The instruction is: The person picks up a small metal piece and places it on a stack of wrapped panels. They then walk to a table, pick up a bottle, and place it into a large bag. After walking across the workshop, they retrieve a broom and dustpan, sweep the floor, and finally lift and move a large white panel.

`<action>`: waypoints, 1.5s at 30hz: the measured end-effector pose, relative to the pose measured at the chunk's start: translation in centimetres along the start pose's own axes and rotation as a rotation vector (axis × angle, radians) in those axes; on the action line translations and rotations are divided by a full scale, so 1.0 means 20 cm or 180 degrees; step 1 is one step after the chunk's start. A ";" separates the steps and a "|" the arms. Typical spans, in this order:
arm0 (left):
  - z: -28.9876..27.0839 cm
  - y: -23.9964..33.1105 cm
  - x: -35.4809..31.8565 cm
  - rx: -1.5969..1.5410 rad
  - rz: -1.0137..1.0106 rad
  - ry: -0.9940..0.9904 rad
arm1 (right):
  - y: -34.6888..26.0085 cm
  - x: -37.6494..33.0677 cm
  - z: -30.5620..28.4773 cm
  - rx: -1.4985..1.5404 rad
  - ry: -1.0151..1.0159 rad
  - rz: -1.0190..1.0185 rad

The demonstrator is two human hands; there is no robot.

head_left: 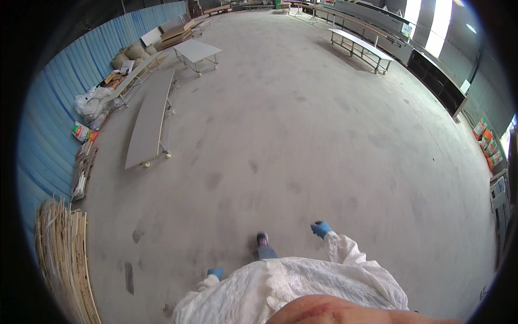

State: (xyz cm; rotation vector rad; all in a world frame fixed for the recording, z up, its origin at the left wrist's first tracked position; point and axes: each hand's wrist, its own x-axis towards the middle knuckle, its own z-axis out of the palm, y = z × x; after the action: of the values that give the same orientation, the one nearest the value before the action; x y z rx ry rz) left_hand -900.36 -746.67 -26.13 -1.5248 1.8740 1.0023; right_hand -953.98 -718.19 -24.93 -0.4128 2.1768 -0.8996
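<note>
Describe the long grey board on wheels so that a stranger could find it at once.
Start at the blue wall on the left of the hall. Beside it, on the concrete floor, stands the long board, a narrow grey panel on a low wheeled frame. The nearby table is short and squarish, while this one is much longer and runs along the wall.

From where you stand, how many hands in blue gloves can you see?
2. The left hand hangs low near the white sleeve at the lower edge; the right hand is out to the right above the concrete floor. Both hold nothing.
</note>
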 end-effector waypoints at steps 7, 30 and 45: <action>-0.87 0.90 1.09 0.0285 -0.0271 -0.0037 | -0.87 1.42 -0.16 -0.0040 0.0143 0.0193; -3.52 4.59 4.01 -0.1579 0.0362 0.0822 | -2.99 6.01 -1.43 0.0134 -0.0021 0.0138; -5.69 7.38 6.37 -0.1067 0.0560 0.0564 | -4.21 8.15 -2.13 -0.0417 -0.0340 0.1706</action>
State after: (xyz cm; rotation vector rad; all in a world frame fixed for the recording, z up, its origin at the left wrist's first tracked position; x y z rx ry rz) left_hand -1066.69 -899.38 -25.36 -1.7059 2.0709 1.3567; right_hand -1094.80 -843.26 -27.26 0.0671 2.0982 -0.4301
